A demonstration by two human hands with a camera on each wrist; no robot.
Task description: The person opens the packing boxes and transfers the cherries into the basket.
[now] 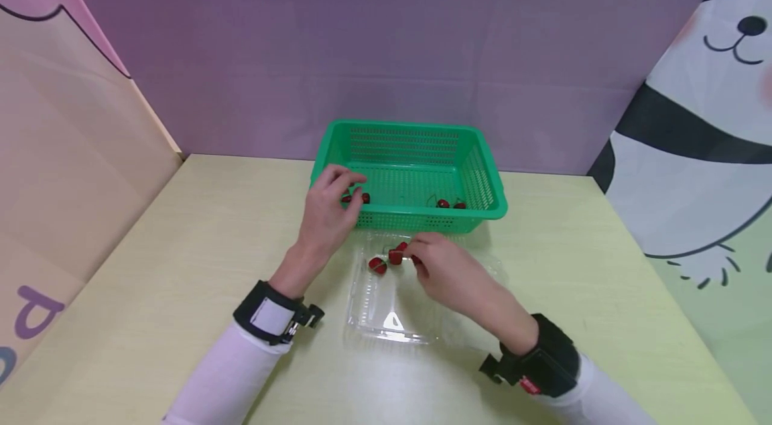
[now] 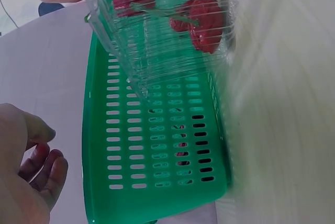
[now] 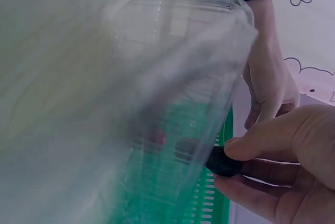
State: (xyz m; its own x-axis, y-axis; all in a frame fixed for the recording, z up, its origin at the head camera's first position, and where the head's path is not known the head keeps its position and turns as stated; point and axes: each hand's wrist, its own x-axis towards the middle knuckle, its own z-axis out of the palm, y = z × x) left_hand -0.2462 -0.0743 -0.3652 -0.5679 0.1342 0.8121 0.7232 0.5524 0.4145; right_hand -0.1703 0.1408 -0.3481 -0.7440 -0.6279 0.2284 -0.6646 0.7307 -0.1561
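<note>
My right hand pinches a dark cherry between thumb and fingers, over the clear plastic box. Inside that box, red cherries with green stems lie near its far end. My left hand hovers at the near left rim of the green basket, its fingers loosely bent and nothing between them. More cherries sit in the basket along its near side, some to the right and others beside the left fingers. In the left wrist view, the box's ribbed wall stands before red cherries.
The pale wooden table carries the box in front of the basket. A transparent lid appears to spread to the box's right. A purple cloth backdrop rises behind the basket, with printed cloths at both sides.
</note>
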